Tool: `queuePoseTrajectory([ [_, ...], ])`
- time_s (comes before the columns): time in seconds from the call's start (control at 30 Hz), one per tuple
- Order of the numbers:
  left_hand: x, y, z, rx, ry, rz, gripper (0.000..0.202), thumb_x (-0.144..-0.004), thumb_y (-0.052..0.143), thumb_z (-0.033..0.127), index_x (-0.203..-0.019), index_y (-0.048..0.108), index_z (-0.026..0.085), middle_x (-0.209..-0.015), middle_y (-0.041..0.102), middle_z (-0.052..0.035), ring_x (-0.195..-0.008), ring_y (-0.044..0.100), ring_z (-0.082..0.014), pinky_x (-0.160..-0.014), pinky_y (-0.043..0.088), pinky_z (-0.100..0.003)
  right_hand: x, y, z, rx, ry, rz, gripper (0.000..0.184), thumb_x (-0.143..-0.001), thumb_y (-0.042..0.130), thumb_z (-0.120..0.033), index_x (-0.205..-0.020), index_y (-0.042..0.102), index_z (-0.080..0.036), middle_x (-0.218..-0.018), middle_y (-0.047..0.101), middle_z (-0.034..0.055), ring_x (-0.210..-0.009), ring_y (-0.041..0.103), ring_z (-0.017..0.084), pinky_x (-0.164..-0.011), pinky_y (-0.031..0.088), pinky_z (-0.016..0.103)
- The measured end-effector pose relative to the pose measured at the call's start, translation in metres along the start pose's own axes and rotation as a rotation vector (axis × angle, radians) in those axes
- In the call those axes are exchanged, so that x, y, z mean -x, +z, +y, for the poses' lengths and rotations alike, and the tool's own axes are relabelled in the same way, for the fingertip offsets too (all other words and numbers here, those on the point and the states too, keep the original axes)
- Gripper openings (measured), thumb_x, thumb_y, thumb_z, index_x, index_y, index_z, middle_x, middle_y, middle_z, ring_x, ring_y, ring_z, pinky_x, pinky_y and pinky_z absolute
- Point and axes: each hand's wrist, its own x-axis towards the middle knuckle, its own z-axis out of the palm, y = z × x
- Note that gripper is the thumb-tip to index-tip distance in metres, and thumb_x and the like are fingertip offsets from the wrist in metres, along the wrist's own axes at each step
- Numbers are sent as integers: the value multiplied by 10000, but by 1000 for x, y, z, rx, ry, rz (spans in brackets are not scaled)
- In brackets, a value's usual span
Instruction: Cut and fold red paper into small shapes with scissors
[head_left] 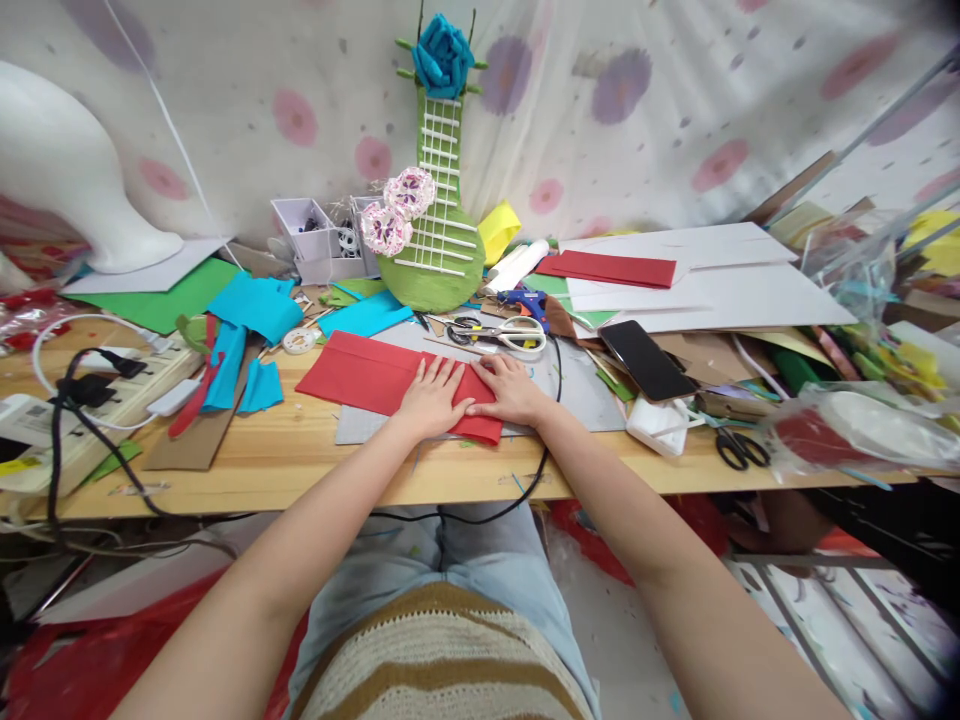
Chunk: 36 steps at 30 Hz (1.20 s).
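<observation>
A folded strip of red crepe-like paper (352, 372) lies slantwise on a grey board (585, 395) near the table's front edge. Flat on its right half rests my left hand (433, 400), fingers stretched out and pressing down. My right hand (516, 392) lies beside it at the paper's right end, fingers extended and thumb pointing toward my left thumb. Part of the paper is hidden under both hands. Just beyond them are white-handled scissors (523, 334) and a blue glue gun (534, 305).
Behind stands a green guitar-shaped craft (431, 285) with a blue flower (442, 57). A phone (647, 360), black scissors (742, 448) and white sheets (712, 285) bearing another red strip (611, 268) are rightward. Leftward are blue paper (259, 305) and a power strip (97, 410). A black cable (556, 400) crosses the front edge.
</observation>
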Motion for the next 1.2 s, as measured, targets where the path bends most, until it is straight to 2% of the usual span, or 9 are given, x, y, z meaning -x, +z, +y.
queuePoseTrajectory([
  [0.2, 1, -1, 3, -7, -4, 13, 777, -856, 289, 613, -1436, 299, 96, -1513, 238, -132, -1401, 165, -298, -1143, 60, -477, 5, 1, 2, 17, -32, -47, 1058, -704, 298, -843, -1427, 325, -71, -1401, 384, 205, -1285, 339, 331, -1059, 249, 469],
  [0.37, 1, 3, 1, 4, -12, 33, 850, -819, 279, 682, -1437, 301, 99, -1509, 257, -126, -1400, 147, -326, -1138, 44, -494, 14, 2, 9, 7, -54, -100, 1080, -712, 268, -841, -1451, 254, -53, -1491, 227, 208, -1379, 206, 326, -1106, 179, 477],
  [0.53, 0, 4, 0, 10, -6, 31, 904, -788, 286, 724, -1441, 293, 99, -1514, 240, -131, -1402, 126, -338, -1135, 37, -498, 20, -1, 15, -48, -41, -160, 1129, -690, 328, -842, -1464, 189, -30, -1511, 134, 212, -1411, 84, 322, -1139, 104, 476],
  [0.73, 1, 4, 0, 26, 11, 45, 922, -786, 275, 729, -1444, 277, 83, -1503, 262, -152, -1400, 135, -343, -1129, 32, -511, 12, -6, -4, -197, -74, -41, 1007, -778, 368, -746, -1486, 105, -80, -1514, 148, 198, -1413, 118, 275, -1132, 180, 459],
  [0.87, 1, 4, 0, 29, 7, 48, 930, -761, 339, 730, -1435, 305, 90, -1494, 290, -146, -1395, 147, -351, -1128, 35, -508, 8, -3, -19, -212, -170, -117, 1189, -639, 525, -785, -1486, 86, -75, -1508, 118, 232, -1406, 103, 332, -1112, 184, 503],
  [1.07, 0, 6, -2, 33, -17, 39, 951, -737, 351, 753, -1446, 289, 122, -1512, 240, -155, -1397, 122, -367, -1122, 28, -516, 17, -7, -21, -104, -116, -206, 1207, -590, 489, -840, -1492, 109, -132, -1515, 63, 229, -1389, 21, 411, -1079, 127, 583],
  [1.2, 0, 6, -2, 28, -16, 29, 1026, -686, 366, 802, -1448, 282, 121, -1515, 218, -171, -1398, 107, -375, -1116, 21, -523, 26, -10, -18, -65, -94, -240, 1222, -590, 484, -842, -1487, 119, -97, -1508, 41, 253, -1382, 1, 425, -1085, 118, 572],
])
